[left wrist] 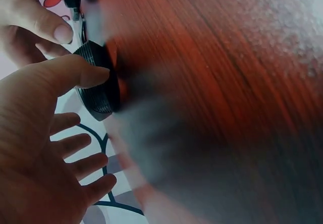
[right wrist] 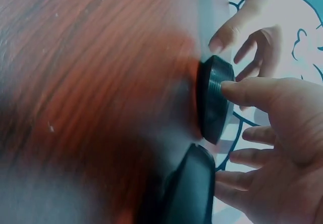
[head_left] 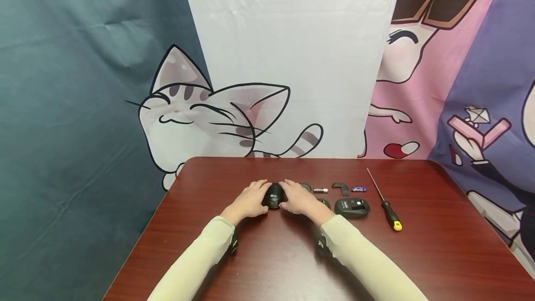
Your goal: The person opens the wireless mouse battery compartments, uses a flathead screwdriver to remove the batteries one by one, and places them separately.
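My left hand [head_left: 250, 199] and right hand [head_left: 297, 198] flank the black mouse [head_left: 273, 196] on the table [head_left: 276, 264], fingers spread loose rather than wrapped round it. My thumbs lie at opposite sides, probably to steady it evenly, though the blurred wrist views leave firm contact uncertain.

Bare left hand [head_left: 250, 199] and bare right hand [head_left: 299, 198] lie apart near frame centre, fingers [left wrist: 88, 166] extended; cream-sleeved forearms [head_left: 197, 260] converge from the lower edge.
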### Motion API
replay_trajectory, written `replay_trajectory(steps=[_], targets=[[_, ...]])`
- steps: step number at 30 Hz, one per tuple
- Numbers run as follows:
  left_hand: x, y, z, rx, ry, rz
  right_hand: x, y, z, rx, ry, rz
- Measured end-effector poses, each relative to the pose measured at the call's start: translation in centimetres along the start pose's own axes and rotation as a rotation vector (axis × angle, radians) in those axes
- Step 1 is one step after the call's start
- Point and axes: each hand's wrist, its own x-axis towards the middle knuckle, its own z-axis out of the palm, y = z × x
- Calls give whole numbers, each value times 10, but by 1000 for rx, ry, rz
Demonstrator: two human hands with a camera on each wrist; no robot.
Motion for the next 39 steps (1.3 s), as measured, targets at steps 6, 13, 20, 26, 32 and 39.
replay_trajectory(steps=[6, 13, 20, 26, 32, 39], targets=[[3, 0, 3, -7, -25, 9, 3, -4, 7, 12, -28, 18], [5, 0, 4, -9, -51, 21, 7, -7, 15, -15, -39, 26], [6, 0, 5, -43, -46, 34, 9, -8, 18, -10, -13, 23], [4, -3, 8, -75, -35, 28, 6, -4, 16, 32, -23, -34], [6, -2, 9, -181, 65, 30, 4, 3, 6, 135, -6, -155], [3, 6, 0, -267, 147, 21, 1, 7, 4, 216, 161, -157]])
